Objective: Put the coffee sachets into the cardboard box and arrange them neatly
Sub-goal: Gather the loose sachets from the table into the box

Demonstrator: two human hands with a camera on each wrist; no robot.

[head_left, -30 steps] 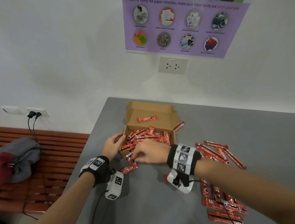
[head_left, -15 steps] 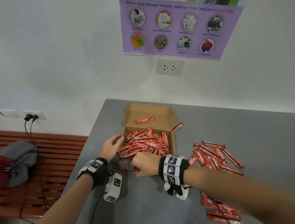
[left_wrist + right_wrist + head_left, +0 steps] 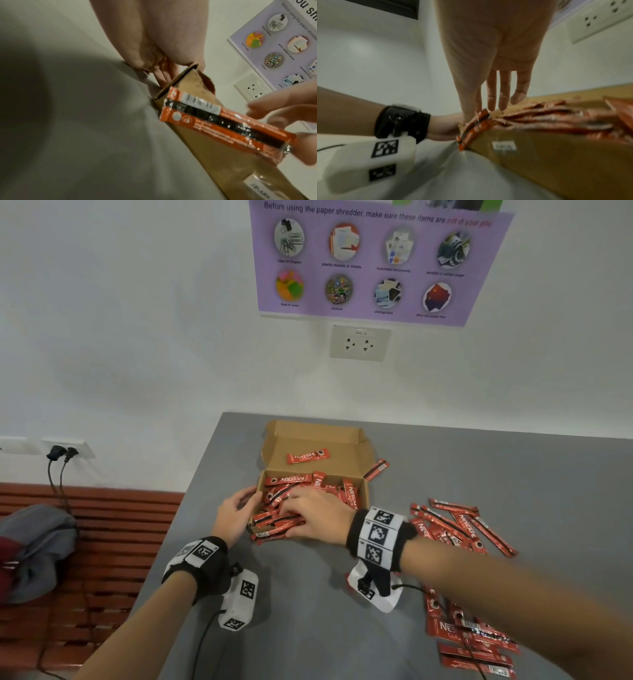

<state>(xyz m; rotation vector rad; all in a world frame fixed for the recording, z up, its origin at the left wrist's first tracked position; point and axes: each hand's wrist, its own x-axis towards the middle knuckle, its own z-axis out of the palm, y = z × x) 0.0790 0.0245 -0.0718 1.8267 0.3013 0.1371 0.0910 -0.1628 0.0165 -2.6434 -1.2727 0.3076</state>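
Red coffee sachets [image 3: 294, 513] lie mostly crosswise in the cardboard box [image 3: 361, 455]; hands apparently flat-fingered, left [image 3: 236, 513] steadying, right [image 3: 317, 518] pressing.

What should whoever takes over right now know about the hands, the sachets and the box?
Left hand: open, fingers braced against the left wall of the cardboard box.
Right hand: fingers straight, pressing on the heap of sachets in the box at its near left corner.
Done: many sachets are in the box, but jumbled; some stick out over the near edge.
Left: one sachet on the open lid, one by the box's right side, a loose pile on the table to the right and more near the right forearm. Load them all, then line them up.
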